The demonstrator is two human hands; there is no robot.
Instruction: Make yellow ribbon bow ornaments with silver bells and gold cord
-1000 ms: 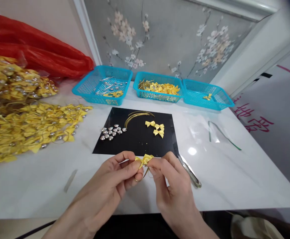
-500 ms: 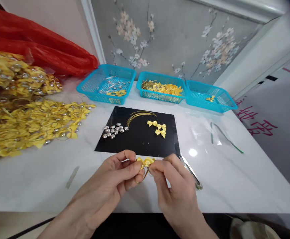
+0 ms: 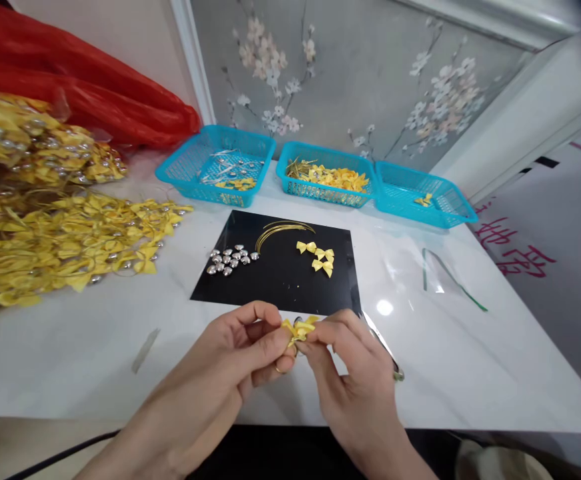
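Between my two hands, just in front of the black mat (image 3: pixel 270 287), is a yellow ribbon bow (image 3: pixel 300 329) with a bit of gold cord and a small silvery piece behind it. My left hand (image 3: pixel 250 350) pinches its left side between thumb and fingers. On the other side, my right hand (image 3: pixel 353 363) grips the bow with thumb and forefinger. The fingers hide part of the cord. Silver heart beads (image 3: pixel 230 260) lie on the mat's left half, gold cords (image 3: pixel 280 230) curve along its top, and 3 yellow bows (image 3: pixel 322 255) rest at its right.
Scissors (image 3: pixel 383 343) lie beside my right hand. Blue baskets stand at the back: left (image 3: pixel 190 187), middle (image 3: pixel 328 150) and right (image 3: pixel 405 212). A heap of finished-looking yellow bows (image 3: pixel 70 247) covers the left, under a red bag (image 3: pixel 95 87). A clear plastic bag (image 3: pixel 450 283) lies right.
The bow has turned in my fingers, showing more of its yellow loops and a silvery piece behind. The gold cord loop below it shows less. Both hands have shifted slightly.
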